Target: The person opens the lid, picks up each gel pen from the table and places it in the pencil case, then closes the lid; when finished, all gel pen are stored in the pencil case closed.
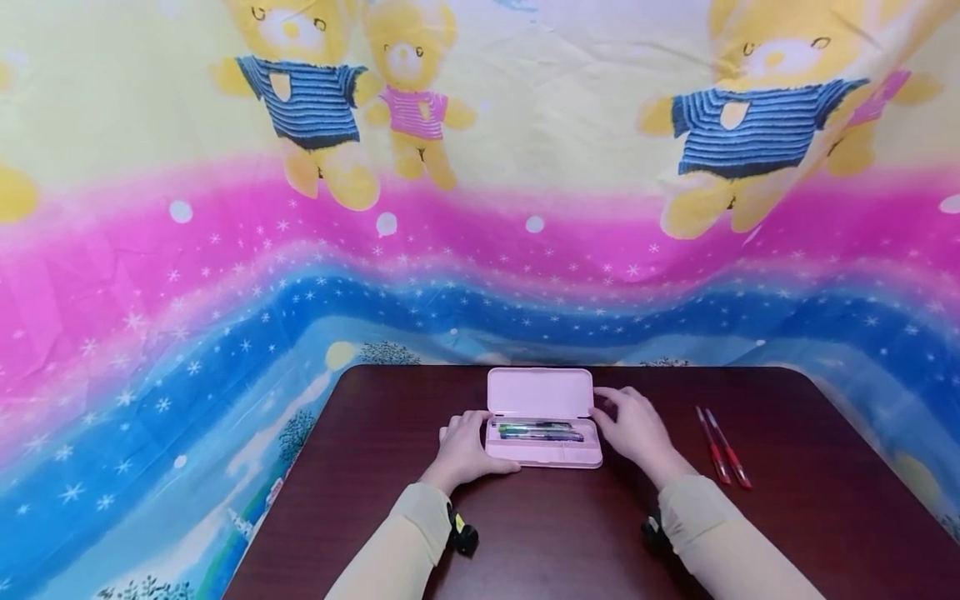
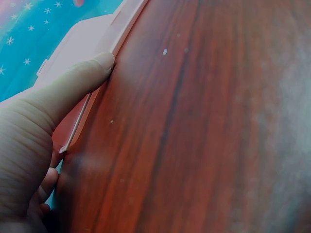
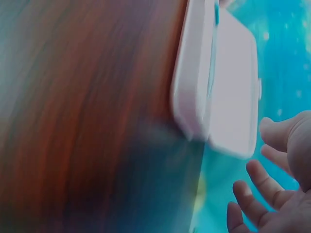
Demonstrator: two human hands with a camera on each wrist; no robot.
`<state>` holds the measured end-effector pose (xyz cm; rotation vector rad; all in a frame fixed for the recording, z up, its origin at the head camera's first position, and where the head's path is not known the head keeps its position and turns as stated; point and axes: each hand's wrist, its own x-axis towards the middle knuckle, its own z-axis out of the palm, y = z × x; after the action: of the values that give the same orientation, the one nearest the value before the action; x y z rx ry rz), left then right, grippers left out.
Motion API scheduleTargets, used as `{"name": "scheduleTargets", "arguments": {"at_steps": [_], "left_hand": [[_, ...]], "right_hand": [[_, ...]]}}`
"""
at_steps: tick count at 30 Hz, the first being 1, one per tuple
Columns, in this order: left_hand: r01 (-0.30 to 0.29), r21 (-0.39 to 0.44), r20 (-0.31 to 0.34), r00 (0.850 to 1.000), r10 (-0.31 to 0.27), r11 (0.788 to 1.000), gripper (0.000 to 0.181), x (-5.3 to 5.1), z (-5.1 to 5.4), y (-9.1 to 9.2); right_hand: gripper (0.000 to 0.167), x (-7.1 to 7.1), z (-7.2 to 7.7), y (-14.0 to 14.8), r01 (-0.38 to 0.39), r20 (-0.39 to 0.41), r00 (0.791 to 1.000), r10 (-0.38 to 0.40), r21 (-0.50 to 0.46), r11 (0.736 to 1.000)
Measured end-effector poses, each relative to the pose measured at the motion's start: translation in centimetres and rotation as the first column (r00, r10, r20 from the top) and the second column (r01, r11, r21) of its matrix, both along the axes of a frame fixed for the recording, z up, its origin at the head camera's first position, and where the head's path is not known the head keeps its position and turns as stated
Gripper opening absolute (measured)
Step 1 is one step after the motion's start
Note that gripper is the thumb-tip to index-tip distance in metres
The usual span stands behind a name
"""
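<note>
A pink pencil case (image 1: 543, 454) lies with its lid (image 1: 540, 392) raised, several pens (image 1: 538, 432) inside its back compartment. My left hand (image 1: 465, 450) grips the case's left end, thumb along the front edge; in the left wrist view the thumb of that hand (image 2: 63, 92) presses on the rim of the case (image 2: 127, 24). My right hand (image 1: 637, 429) is beside the lid's right edge, fingers bent loosely. The right wrist view shows this hand (image 3: 277, 184) with fingers apart and a gap between them and the case (image 3: 192, 92).
Two red pens (image 1: 723, 450) lie side by side on the dark wooden table (image 1: 360, 483), right of my right hand. A patterned cloth (image 1: 525, 292) with bears hangs behind the table's back edge. Each wrist wears a black device.
</note>
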<state>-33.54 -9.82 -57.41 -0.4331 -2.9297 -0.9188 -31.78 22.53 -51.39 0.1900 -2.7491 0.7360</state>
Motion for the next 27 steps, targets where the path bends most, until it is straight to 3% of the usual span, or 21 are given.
{"name": "scheduleTargets", "arguments": {"at_steps": [9, 18, 27], "left_hand": [[-0.003, 0.006, 0.004, 1.000, 0.003, 1.000, 0.110, 0.0, 0.1, 0.0], [0.004, 0.000, -0.003, 1.000, -0.004, 1.000, 0.110, 0.0, -0.2, 0.1], [0.002, 0.006, 0.004, 1.000, -0.002, 1.000, 0.110, 0.1, 0.0, 0.1]], "right_hand": [[0.054, 2.2, -1.1, 6.7, 0.147, 0.046, 0.988, -0.147, -0.012, 0.989], [0.054, 4.5, -1.2, 12.2, 0.278, 0.071, 0.958, -0.277, 0.005, 0.961], [0.057, 6.2, -2.2, 16.1, 0.296, 0.178, 0.936, -0.304, 0.068, 0.953]]}}
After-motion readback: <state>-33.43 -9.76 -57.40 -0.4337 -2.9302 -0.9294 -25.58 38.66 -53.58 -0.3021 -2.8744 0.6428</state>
